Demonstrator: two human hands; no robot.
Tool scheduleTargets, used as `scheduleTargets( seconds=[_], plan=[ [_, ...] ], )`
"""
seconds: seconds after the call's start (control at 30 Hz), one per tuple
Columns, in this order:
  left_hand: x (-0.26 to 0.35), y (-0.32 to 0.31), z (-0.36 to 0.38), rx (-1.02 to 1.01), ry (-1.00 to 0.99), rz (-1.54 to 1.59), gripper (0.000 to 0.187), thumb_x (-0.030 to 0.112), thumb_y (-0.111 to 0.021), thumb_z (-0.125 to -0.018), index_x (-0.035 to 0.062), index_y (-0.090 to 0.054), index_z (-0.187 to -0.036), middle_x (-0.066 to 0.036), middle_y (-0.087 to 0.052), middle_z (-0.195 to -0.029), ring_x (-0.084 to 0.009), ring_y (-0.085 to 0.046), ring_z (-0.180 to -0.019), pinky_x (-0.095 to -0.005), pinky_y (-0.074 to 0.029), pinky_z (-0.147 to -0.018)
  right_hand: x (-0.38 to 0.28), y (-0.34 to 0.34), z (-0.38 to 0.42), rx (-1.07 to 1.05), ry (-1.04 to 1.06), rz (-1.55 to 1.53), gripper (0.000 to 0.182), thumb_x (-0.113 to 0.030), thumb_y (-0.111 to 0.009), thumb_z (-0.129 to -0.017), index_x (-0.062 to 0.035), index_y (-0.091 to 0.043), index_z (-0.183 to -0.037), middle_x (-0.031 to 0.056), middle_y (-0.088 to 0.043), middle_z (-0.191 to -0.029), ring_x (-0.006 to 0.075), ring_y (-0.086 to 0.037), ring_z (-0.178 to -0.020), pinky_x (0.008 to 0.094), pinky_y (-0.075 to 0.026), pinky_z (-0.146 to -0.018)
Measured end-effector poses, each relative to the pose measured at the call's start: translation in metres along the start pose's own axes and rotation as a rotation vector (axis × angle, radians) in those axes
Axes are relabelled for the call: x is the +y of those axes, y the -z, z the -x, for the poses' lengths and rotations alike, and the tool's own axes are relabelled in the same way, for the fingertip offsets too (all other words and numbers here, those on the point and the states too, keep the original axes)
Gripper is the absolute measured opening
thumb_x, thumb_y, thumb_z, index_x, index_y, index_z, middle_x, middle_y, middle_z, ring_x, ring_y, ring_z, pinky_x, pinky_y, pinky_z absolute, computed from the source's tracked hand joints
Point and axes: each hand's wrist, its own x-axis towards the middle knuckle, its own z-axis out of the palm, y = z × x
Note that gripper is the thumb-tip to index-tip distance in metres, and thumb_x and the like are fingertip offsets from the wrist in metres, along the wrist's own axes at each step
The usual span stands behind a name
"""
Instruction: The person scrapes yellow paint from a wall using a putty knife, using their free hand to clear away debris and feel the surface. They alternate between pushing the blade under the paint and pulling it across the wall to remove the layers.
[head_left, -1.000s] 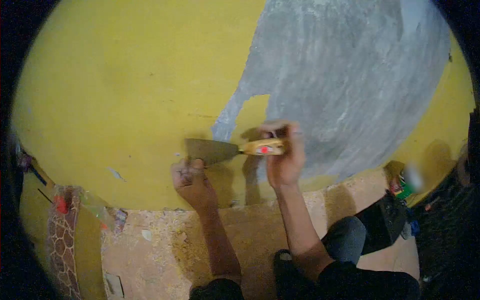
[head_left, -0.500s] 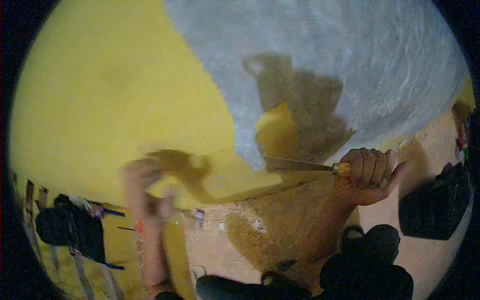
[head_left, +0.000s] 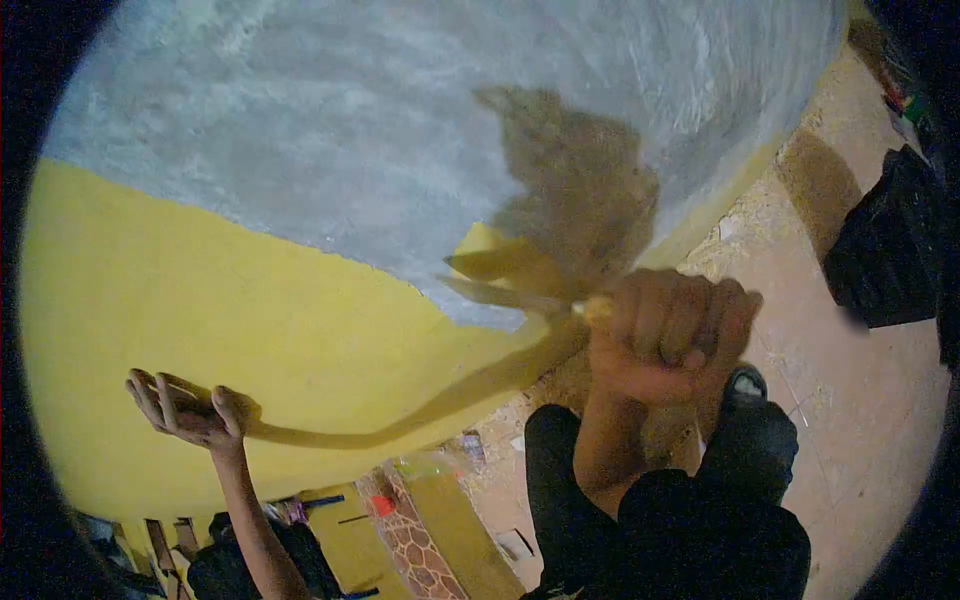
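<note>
My right hand is wrapped in a fist round the light handle of a scraper. Its blurred metal blade points left, overlapping the lower tip of the grey area on the wall, beside a small patch of yellow paint. To the left, my left hand is held up near the yellow part of the wall. Its fingers are spread and nothing is in them. My shadow falls across the grey surface.
A black bag stands on the tiled floor at the right. Crumbs and flakes line the foot of the wall. My dark-clothed legs are below. At lower left are a black object and a stone-patterned strip.
The view has turned, and more grey wall shows at left. My left hand has moved left and now shows spread fingers. The scraper has shifted left, its blade showing broader.
</note>
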Motion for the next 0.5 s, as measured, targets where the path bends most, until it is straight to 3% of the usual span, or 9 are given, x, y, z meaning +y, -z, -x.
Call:
scheduleTargets(
  seconds=[0.07, 0.1, 0.23, 0.4, 0.43, 0.5],
  plan=[
    [0.002, 0.001, 0.000, -0.002, -0.001, -0.019, 0.060, 0.042, -0.052, -0.088, 0.0067, -0.036, -0.133, -0.024, -0.031, -0.141, -0.0426, -0.025, -0.132, -0.0575, -0.019, -0.107, -0.028, 0.087, 0.061, 0.877, -0.378, -0.569, 0.041, -0.039, -0.029, -0.098, -0.0179, -0.035, -0.064, -0.0013, -0.032, -0.046, 0.0134, -0.031, -0.038, 0.0277, -0.030, -0.040],
    [0.002, 0.001, 0.000, 0.001, -0.013, -0.006, 0.059, 0.042, -0.052, -0.088, 0.0066, -0.036, -0.133, -0.024, -0.030, -0.141, -0.0417, -0.025, -0.132, -0.0569, -0.020, -0.107, 0.023, -0.038, -0.012, 0.168, -0.177, 0.068, 0.039, -0.045, -0.038, -0.093, -0.0182, -0.036, -0.064, -0.0016, -0.034, -0.048, 0.0162, -0.033, -0.040, 0.0294, -0.031, -0.040],
    [0.002, 0.002, -0.003, 0.006, -0.032, 0.009, 0.059, 0.041, -0.053, -0.088, 0.0065, -0.036, -0.134, -0.023, -0.031, -0.141, -0.0411, -0.026, -0.133, -0.0565, -0.020, -0.107, -0.031, 0.022, 0.020, 0.059, -0.036, 0.422, 0.039, -0.044, -0.037, -0.093, -0.0134, -0.041, -0.070, 0.0018, -0.041, -0.051, 0.0169, -0.039, -0.043, 0.0297, -0.034, -0.041],
    [0.004, -0.004, 0.000, 0.045, -0.013, 0.020, 0.059, 0.040, -0.053, -0.088, 0.0066, -0.037, -0.134, -0.022, -0.031, -0.142, -0.0409, -0.027, -0.132, -0.0562, -0.019, -0.108, -0.004, 0.052, 0.021, -0.196, 0.250, 0.978, 0.042, -0.043, -0.037, -0.093, -0.0055, -0.049, -0.079, 0.0074, -0.053, -0.056, 0.0180, -0.050, -0.048, 0.0302, -0.040, -0.043],
    [0.003, -0.002, -0.001, 0.025, -0.022, 0.002, 0.058, 0.040, -0.053, -0.088, 0.0068, -0.037, -0.134, -0.022, -0.031, -0.142, -0.0413, -0.027, -0.132, -0.0559, -0.019, -0.108, 0.002, 0.052, 0.029, -0.180, 0.245, 0.970, 0.042, -0.043, -0.037, -0.093, -0.0055, -0.049, -0.079, 0.0074, -0.053, -0.056, 0.0180, -0.050, -0.048, 0.0302, -0.040, -0.043],
    [0.002, -0.001, -0.002, 0.015, -0.029, -0.011, 0.058, 0.039, -0.053, -0.088, 0.0078, -0.036, -0.134, -0.023, -0.031, -0.141, -0.0422, -0.026, -0.132, -0.0558, -0.020, -0.107, 0.018, 0.009, 0.017, -0.042, 0.116, 0.561, 0.036, -0.037, -0.036, -0.094, -0.0086, -0.045, -0.075, 0.0047, -0.047, -0.053, 0.0161, -0.042, -0.044, 0.0289, -0.034, -0.042]
  ],
)
